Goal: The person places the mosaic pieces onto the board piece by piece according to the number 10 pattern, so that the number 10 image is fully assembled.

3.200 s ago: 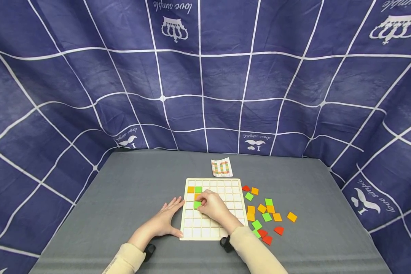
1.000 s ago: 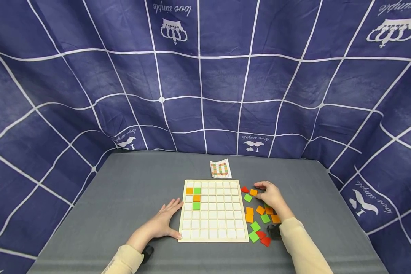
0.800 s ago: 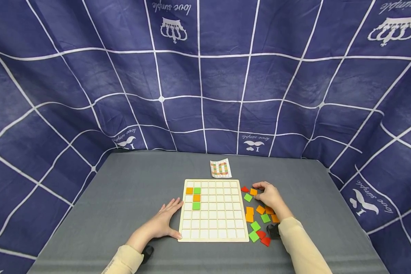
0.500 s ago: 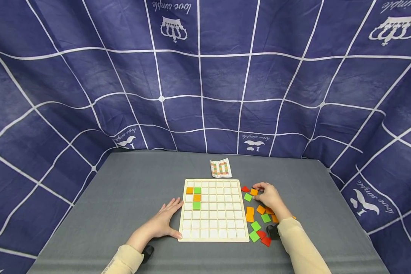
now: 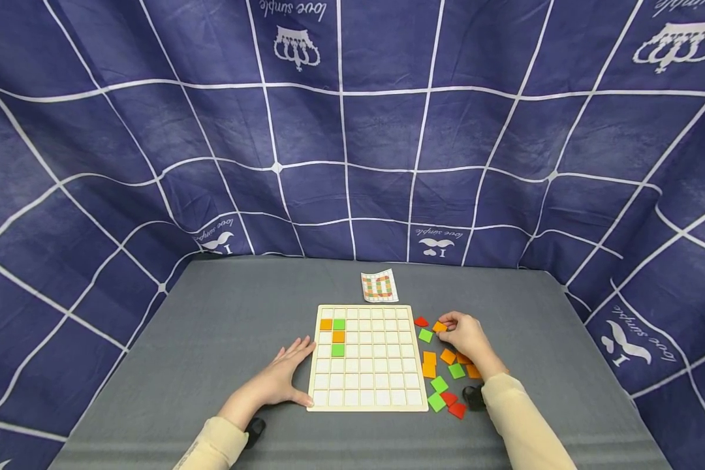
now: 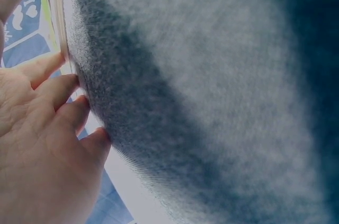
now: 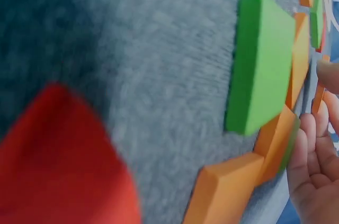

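In the head view my right hand (image 5: 467, 337) pinches an orange square tile (image 5: 439, 326) between thumb and fingers, to the right of the board. The right wrist view shows the same tile edge-on between the fingertips (image 7: 322, 108). My left hand (image 5: 275, 381) lies spread along the left side of the cream grid board (image 5: 382, 380), thumb at its near left corner and fingertips at its edge. Two orange and two green tiles sit in cells at the board's upper left, among them a green tile (image 5: 337, 350) lowest.
Loose pieces lie right of the board: a green tile (image 5: 425, 335) and a red rounded piece (image 5: 421, 322) beside the right hand, several more orange, green and red ones nearer. A printed pattern card (image 5: 379, 286) lies behind the board. A blue curtain (image 5: 382, 130) hangs beyond the grey table (image 5: 247, 294).
My right hand has gone from the board to the loose pieces and taken hold of an orange tile, which is now lifted and tilted. My left hand has stayed at the board's edge.
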{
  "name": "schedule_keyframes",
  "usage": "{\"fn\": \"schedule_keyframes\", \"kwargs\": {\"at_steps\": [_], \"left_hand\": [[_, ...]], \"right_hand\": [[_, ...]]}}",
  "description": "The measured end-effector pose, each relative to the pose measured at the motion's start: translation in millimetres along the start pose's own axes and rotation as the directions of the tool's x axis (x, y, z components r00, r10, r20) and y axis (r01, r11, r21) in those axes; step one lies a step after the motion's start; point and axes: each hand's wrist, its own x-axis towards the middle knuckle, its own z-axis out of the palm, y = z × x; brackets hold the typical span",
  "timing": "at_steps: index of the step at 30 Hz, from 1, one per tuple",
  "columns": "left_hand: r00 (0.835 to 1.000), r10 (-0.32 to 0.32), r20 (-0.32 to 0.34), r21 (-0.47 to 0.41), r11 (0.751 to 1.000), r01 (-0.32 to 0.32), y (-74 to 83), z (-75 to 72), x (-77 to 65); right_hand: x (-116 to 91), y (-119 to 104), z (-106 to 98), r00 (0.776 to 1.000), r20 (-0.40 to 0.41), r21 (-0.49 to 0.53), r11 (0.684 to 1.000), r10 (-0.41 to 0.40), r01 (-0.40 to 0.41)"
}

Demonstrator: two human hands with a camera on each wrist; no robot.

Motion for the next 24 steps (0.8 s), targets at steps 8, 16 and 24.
{"fn": "schedule_keyframes", "kwargs": {"at_steps": [8,16,24], "left_hand": [[1.000,0.004,0.001,0.001,1.000,-0.004,-0.6,-0.3,1.1],[1.000,-0.003,-0.007,0.020,1.000,0.004,-0.1,0.6,1.0],[1.000,-0.003,-0.011,0.019,1.000,0.003,0.4,0.1,1.1]], "right_hand": [[-4,3,-4,0.998,-0.056,0.056,0.998,-0.006,0.009],[-8,-16,-4,0.993,-0.079,0.118,0.988,-0.086,0.095],[-18,-48,7,0.983,-0.057,0.209,0.960,-0.177,0.185]]}}
